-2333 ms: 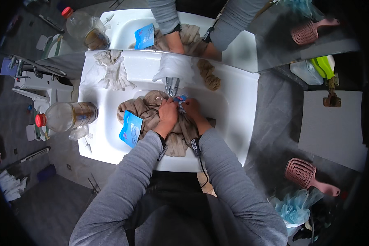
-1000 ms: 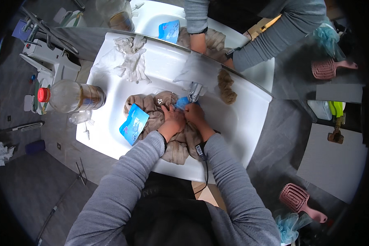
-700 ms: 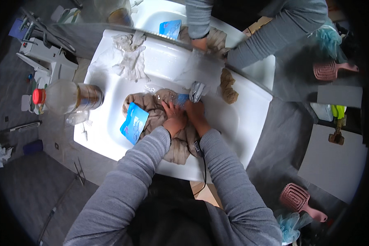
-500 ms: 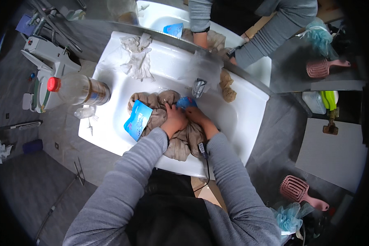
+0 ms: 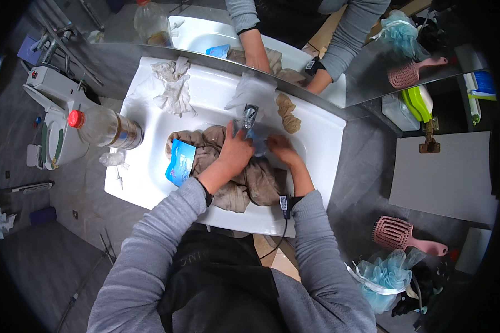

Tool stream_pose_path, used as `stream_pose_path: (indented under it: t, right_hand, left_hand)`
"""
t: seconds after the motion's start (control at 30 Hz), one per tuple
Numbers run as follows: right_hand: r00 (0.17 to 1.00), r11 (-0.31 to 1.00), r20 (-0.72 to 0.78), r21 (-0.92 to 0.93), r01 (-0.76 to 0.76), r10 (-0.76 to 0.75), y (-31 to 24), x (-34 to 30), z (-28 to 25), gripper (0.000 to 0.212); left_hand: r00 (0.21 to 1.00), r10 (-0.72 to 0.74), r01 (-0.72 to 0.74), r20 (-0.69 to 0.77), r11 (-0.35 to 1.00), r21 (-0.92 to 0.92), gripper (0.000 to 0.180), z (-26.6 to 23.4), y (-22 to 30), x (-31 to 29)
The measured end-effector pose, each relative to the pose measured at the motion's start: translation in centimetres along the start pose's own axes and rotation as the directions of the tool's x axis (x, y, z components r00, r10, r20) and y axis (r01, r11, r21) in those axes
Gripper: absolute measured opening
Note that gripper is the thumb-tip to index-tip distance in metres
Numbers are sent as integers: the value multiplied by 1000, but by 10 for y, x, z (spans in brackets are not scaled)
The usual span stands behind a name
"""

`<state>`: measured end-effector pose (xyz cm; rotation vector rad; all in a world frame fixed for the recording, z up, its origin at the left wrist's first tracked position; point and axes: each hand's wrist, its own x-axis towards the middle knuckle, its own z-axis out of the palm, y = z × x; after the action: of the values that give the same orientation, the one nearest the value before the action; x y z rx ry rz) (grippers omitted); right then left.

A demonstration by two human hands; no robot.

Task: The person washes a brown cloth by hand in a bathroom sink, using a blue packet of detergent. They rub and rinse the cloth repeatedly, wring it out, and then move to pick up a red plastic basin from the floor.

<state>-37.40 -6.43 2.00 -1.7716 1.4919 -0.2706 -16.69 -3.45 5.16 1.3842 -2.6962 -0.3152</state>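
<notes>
Wet brown cloth (image 5: 264, 183) lies bunched in the white sink (image 5: 316, 183). My left hand (image 5: 236, 152) is above the cloth, fingers stretched apart toward the chrome faucet (image 5: 250, 114). To its right, my right hand (image 5: 282, 149) has curled fingers; what they hold, if anything, I cannot make out. A blurry bluish patch (image 5: 255, 141) shows between the hands, just below the faucet; its kind is unclear. Left of my left hand, a blue packet (image 5: 180, 162) leans on the cloth.
On the sink's left rim stand a red-capped plastic bottle (image 5: 108, 127) and a small clear bottle (image 5: 112, 159). Crumpled white cloth (image 5: 175, 89) and a tan wad (image 5: 288, 114) lie along the back. At right are a pink hairbrush (image 5: 397, 234) and a blue bath pouf (image 5: 386, 277).
My hands have come apart and lifted off the cloth; the left has moved up toward the faucet, the right slightly rightward. The blue thing under them shows less clearly. The view has shifted.
</notes>
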Motion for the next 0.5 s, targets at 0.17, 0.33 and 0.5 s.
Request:
stream_pose_path:
  t: [0.17, 0.33, 0.5]
  right_hand:
    - [997, 970, 9, 229, -81, 81, -28, -11, -18, 30]
    - [994, 951, 78, 295, -91, 71, -47, -20, -25, 30]
    - [993, 966, 83, 251, 59, -83, -57, -49, -22, 37]
  left_hand:
    - [988, -25, 14, -153, 997, -73, 13, -34, 19, -28]
    - [986, -153, 169, 73, 855, -491, 16, -41, 7, -38]
    - [961, -217, 266, 171, 555, -788, 19, -30, 3, -29]
